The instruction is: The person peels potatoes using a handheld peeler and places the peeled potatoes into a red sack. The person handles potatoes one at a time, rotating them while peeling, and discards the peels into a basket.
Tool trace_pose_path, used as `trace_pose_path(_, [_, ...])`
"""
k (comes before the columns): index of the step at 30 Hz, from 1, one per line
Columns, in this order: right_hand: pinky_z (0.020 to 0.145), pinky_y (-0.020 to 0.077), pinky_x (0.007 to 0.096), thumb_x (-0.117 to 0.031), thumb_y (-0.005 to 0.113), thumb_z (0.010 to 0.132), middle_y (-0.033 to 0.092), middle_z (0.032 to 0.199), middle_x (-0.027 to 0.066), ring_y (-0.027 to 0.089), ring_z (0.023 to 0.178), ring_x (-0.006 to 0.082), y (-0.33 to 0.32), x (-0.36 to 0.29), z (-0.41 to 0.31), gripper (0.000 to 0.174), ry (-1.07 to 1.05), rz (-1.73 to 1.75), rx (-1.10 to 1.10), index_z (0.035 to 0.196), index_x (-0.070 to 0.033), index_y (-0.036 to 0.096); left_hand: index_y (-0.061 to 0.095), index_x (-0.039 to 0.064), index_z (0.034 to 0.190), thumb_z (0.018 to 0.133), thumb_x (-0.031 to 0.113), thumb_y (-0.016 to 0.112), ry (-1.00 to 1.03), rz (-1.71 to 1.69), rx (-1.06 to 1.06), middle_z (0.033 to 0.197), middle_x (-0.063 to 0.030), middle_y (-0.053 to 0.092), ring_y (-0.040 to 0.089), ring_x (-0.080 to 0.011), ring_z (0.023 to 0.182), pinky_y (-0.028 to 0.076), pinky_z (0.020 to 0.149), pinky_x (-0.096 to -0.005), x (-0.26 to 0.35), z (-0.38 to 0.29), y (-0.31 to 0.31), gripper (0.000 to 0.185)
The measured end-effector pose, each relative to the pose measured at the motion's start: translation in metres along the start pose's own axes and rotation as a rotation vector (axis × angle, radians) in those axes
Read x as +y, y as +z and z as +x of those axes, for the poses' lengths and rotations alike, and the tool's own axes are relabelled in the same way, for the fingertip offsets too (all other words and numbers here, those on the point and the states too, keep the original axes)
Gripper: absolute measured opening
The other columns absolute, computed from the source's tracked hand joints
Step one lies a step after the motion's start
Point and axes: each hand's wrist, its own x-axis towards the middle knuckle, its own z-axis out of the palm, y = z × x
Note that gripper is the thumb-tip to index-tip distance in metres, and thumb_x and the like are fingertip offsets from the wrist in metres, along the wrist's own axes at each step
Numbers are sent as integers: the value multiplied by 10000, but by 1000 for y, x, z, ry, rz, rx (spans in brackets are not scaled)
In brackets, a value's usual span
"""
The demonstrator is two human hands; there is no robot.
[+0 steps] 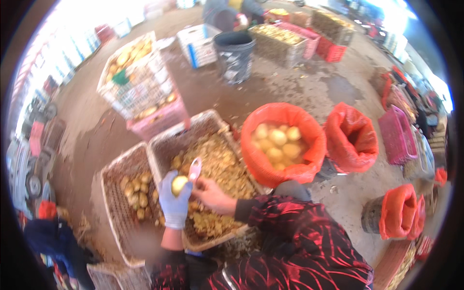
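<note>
My left hand [174,199], in a pale knitted glove, holds a pale peeled potato [179,185]. My bare right hand [212,195] grips a pink-handled peeler [195,169], close beside the potato. Both hands are above a plastic crate [214,117] with a thick layer of peelings [214,156] in it. At the left, another crate [112,217] holds unpeeled potatoes [137,192]. To the right of the peelings, a tub lined with a red mesh bag [250,159] contains peeled potatoes [277,137] in cloudy liquid.
A second red-bagged bucket [357,145] stands right of the tub. Stacked crates [134,90] of potatoes rise ahead on the left. A dark bucket [235,58] and more filled crates [279,40] stand farther off. One person [232,14] is at the top, another [58,243] at lower left.
</note>
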Motion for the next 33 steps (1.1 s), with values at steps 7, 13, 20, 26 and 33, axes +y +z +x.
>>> trace_pose_path(7, [532, 425, 225, -45, 588, 869, 614, 756, 27, 532, 610, 68, -1, -19, -13, 83, 77, -5, 63, 945, -16, 570, 514, -27, 1172, 805, 262, 608, -548, -1330, 0, 1042, -172, 612, 611, -298, 976, 472, 941, -398, -19, 13, -10, 477])
trace_pose_path(13, [609, 423, 230, -45, 604, 882, 589, 777, 7, 515, 696, 50, -13, 3, 3, 90, -172, -155, 103, 951, -9, 561, 413, 54, 1374, 758, 43, 631, -466, -769, -252, 1297, -100, 485, 537, -199, 1106, 460, 933, -291, -6, 2, -7, 653])
trace_pose_path(20, [635, 439, 230, -37, 594, 891, 594, 793, 4, 519, 700, 51, -18, -16, 7, 102, -391, -208, 131, 984, -14, 558, 340, 100, 1420, 671, -35, 670, -671, -1086, -226, 1246, -99, 502, 577, -259, 1054, 522, 879, -396, -15, -2, -7, 830])
trace_pose_path(26, [616, 453, 216, -11, 572, 896, 613, 847, 8, 558, 703, 62, -29, -61, -6, 147, -265, 7, 28, 1040, -13, 542, 322, 76, 1418, 599, -60, 747, -556, -1129, -203, 1231, -120, 518, 587, -283, 1064, 539, 853, -393, -18, 0, -5, 932])
trace_pose_path(33, [524, 391, 182, -32, 581, 898, 594, 796, 0, 512, 638, 32, -49, -58, 17, 132, -227, 110, 328, 1022, -20, 538, 423, 3, 1298, 684, 7, 707, -589, -1261, -230, 1123, -138, 582, 622, -283, 975, 550, 792, -336, -10, 1, -7, 677])
